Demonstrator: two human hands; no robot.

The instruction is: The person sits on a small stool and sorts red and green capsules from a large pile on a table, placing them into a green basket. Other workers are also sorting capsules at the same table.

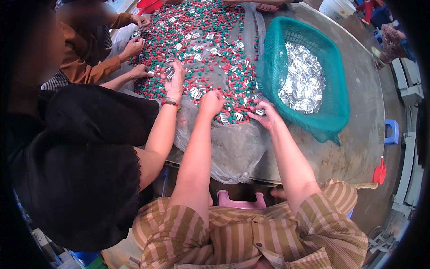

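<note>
My left hand point(212, 103) is over the near part of a spread of small red and green pieces point(237, 85), its fingers closed; whatever they pinch is hidden. Just left of the basket, my right hand point(267, 115) curls around silver slotted metal buckles point(260, 112). Loose buckles point(224, 118) lie among the pieces between my hands. A clear plastic sheet point(237, 148) lies under the spread and hangs over the table's near edge. Many more silver buckles point(302, 80) are heaped inside a green basket point(337, 110) lined with green netting, to the right of my right hand.
To my left, a co-worker's hand point(174, 80) holds several buckles. Other people's hands point(132, 48) work at the spread's far left. A red scoop point(380, 174) hangs by the table's right edge. A pink stool point(241, 201) stands below the near edge, a blue stool point(391, 132) at right.
</note>
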